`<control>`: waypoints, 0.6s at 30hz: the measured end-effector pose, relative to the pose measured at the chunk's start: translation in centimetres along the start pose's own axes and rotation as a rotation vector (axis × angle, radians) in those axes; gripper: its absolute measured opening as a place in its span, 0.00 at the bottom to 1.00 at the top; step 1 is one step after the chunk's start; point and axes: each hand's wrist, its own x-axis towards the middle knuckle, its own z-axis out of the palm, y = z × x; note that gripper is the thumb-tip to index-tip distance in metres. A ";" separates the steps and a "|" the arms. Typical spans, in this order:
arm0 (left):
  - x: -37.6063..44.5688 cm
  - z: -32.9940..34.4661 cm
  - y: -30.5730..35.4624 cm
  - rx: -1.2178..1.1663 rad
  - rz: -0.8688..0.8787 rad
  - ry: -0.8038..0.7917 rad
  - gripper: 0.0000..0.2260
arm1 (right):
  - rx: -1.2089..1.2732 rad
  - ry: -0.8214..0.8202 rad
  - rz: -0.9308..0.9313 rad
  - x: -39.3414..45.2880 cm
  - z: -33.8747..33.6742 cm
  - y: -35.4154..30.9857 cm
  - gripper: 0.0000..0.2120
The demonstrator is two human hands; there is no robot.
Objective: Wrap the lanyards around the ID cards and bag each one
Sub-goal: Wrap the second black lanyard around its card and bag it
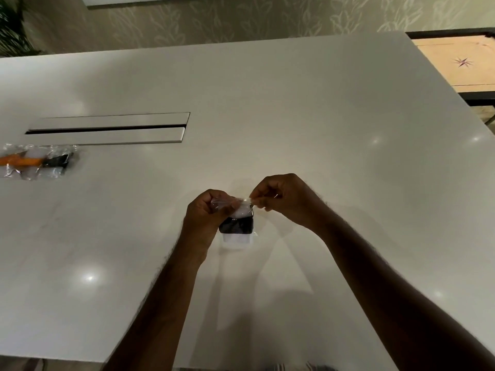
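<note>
A meeting room, or an office of that kind.
The large white table [267, 103] has a long cable hatch [107, 129] set into its top. Behind it the wall [214, 20] carries pale leaf-pattern wallpaper, a plant [13, 28] stands in the left corner, and a wooden game board [455, 65] lies at the right.

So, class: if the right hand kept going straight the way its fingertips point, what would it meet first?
Probably the left hand, gripping the other side of the clear bag. The right hand points left across its top; depth is hard to judge.
</note>
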 end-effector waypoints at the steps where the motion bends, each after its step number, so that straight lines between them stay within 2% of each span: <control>1: 0.0 0.0 0.1 -0.012 0.001 0.002 0.14 | 0.003 0.010 -0.002 0.0 0.0 0.1 0.08; 4: 0.1 -0.4 0.4 -0.021 -0.005 -0.023 0.12 | 0.018 0.039 -0.004 0.1 -0.1 0.2 0.09; 7: 0.0 -0.8 0.6 -0.089 -0.013 -0.116 0.09 | 0.069 0.075 -0.016 0.2 -0.3 0.1 0.05; 10: -0.1 -0.8 1.1 -0.115 -0.028 -0.105 0.09 | 0.104 0.098 -0.028 0.2 -0.3 0.1 0.07; 13: 0.0 -0.8 1.2 -0.118 -0.027 -0.063 0.02 | 0.135 0.119 -0.032 0.2 -0.2 0.0 0.10; 18: 0.0 -1.4 1.0 -0.085 -0.021 -0.030 0.09 | 0.147 0.166 -0.023 0.1 -0.4 -0.2 0.09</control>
